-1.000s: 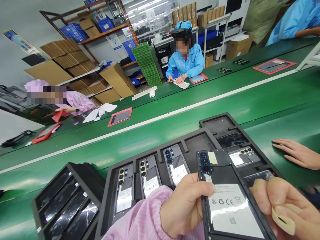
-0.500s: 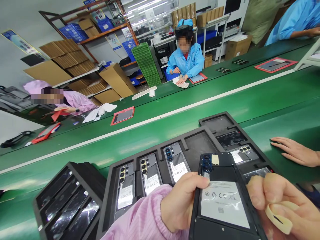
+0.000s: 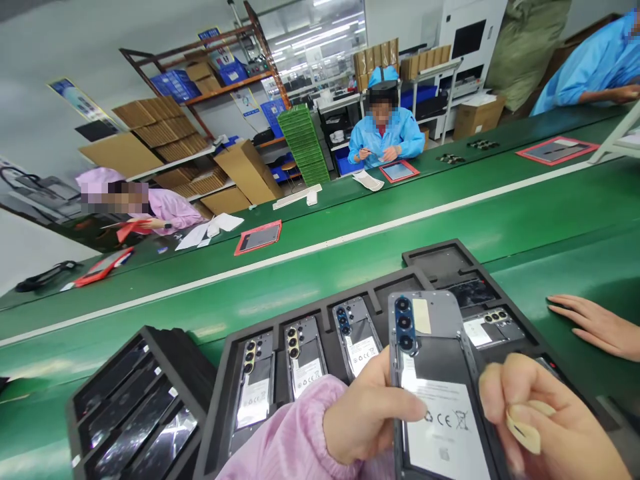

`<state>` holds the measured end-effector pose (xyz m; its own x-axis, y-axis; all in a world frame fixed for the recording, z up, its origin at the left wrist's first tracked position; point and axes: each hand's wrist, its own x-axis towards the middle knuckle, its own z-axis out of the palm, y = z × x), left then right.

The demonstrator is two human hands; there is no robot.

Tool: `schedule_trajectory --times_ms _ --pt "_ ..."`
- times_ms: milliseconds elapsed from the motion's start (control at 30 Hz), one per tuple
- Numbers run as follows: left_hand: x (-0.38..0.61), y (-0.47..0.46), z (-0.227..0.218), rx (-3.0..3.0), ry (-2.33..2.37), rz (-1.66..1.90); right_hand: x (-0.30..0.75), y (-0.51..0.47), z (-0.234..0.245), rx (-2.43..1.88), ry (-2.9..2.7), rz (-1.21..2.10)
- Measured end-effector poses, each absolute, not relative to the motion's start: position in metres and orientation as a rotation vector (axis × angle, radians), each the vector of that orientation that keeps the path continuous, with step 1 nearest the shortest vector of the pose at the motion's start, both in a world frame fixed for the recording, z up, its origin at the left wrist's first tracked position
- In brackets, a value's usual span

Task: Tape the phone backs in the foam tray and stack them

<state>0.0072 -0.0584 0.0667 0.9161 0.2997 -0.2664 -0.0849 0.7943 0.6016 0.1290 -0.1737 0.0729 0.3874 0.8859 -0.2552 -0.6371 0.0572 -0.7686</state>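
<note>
Across the green belt (image 3: 300, 275), the co-worker in blue (image 3: 386, 137) has lifted a hand off the white sheet (image 3: 369, 181). Over my dark foam tray (image 3: 327, 319), the phone (image 3: 444, 383), tipped back half a second ago, faces me more squarely. My left hand (image 3: 365, 408) grips its left side, thumb further over the label (image 3: 443, 447); beside its right edge, my right hand (image 3: 553, 410) still pinches a curled cream strip (image 3: 525, 430).

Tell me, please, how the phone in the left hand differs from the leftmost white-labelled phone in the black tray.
The held phone has blue camera rings; the tray phone has gold ones. The held phone is gripped by the left hand; the tray phone lies in the tray. Both show white labels.
</note>
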Motion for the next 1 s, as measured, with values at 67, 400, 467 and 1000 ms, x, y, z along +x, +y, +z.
schedule_trajectory --times_ms 67,400,467,1000 --pt "0.004 -0.058 0.067 0.708 0.377 0.266 0.137 -0.170 0.060 -0.942 -0.351 1.177" --pt "-0.003 -0.059 0.057 0.873 0.403 0.314 0.137 -0.157 0.064 -1.001 -0.409 1.094" --pt "-0.003 -0.059 0.059 0.889 0.403 0.308 0.137 -0.156 0.067 -1.024 -0.418 1.084" --pt "-0.004 -0.058 0.060 0.830 0.490 0.308 0.136 -0.154 0.054 -1.006 -0.285 1.158"
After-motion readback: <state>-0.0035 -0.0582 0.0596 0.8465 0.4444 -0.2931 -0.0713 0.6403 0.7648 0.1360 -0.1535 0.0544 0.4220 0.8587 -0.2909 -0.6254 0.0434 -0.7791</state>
